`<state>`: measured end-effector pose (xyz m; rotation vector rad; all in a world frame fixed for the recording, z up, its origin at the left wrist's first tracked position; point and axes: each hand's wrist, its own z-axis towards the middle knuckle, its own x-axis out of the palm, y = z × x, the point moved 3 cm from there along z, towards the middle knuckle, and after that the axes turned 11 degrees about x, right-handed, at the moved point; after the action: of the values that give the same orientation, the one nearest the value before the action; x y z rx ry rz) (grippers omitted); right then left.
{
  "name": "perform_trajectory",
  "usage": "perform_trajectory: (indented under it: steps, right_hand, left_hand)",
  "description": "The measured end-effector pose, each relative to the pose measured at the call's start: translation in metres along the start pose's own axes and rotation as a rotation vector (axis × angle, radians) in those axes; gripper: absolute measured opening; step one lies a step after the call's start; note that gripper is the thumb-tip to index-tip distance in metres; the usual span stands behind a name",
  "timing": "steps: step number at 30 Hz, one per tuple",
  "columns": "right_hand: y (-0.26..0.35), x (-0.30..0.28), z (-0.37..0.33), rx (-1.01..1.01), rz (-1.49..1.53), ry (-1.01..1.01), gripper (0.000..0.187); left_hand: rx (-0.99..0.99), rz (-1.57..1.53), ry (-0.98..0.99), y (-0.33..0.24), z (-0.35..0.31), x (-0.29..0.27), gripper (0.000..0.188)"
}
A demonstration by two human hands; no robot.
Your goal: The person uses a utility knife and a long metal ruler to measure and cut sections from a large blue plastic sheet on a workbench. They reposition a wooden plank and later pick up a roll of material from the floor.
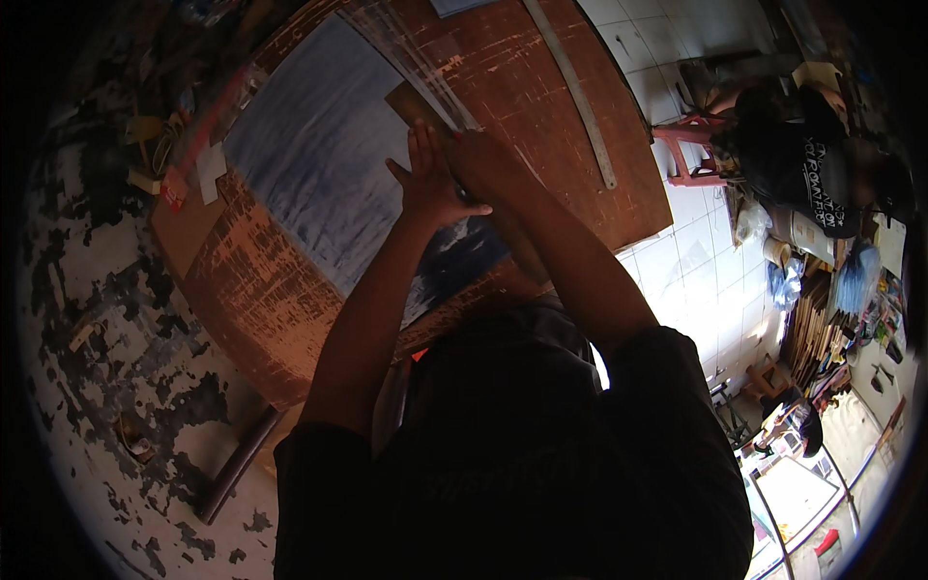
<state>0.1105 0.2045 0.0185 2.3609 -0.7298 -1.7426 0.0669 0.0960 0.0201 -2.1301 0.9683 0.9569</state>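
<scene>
A large blue-grey printed sheet (309, 126) with a cloudy, streaked pattern lies on a worn brown board (246, 261). Across its right part runs a long flat strip (411, 104), brownish and ruler-like, slanting toward my body. My left hand (432, 188) rests with fingers spread, the fingertips at the strip and the thumb reaching to the right. Beside it, my right hand (483, 162) is closed at the strip's right edge. Whatever its fingers hold is hidden by the hand and the dim light.
A long metal ruler (578, 106) lies on the board's right side. Clear strips (416, 48) lie along the sheet's far right edge. Rolls of tape (166, 145) are at the left. Right of the board, a person in dark clothes (788, 159) is near a red stool (688, 150).
</scene>
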Motion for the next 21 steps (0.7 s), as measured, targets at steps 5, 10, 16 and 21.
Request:
perform_trajectory:
  steps: [5, 10, 16, 21]
  right_hand:
    - [0.000, -0.010, -0.024, 0.075, 0.124, 0.148, 0.029]
    - [-0.020, 0.023, -0.109, 0.168, 0.122, 0.132, 0.034]
    - [-0.036, 0.046, -0.187, 0.309, 0.043, 0.314, 0.030]
    - [-0.056, 0.080, -0.252, 0.328, 0.028, 0.262, 0.024]
  left_hand:
    - [-0.002, -0.022, -0.004, 0.001, 0.000, 0.000, 0.169]
    - [-0.007, -0.018, -0.009, 0.003, -0.002, 0.005, 0.171]
    - [-0.007, -0.025, -0.021, 0.005, 0.004, 0.007, 0.173]
    - [0.001, -0.029, -0.025, 0.004, 0.004, 0.006, 0.173]
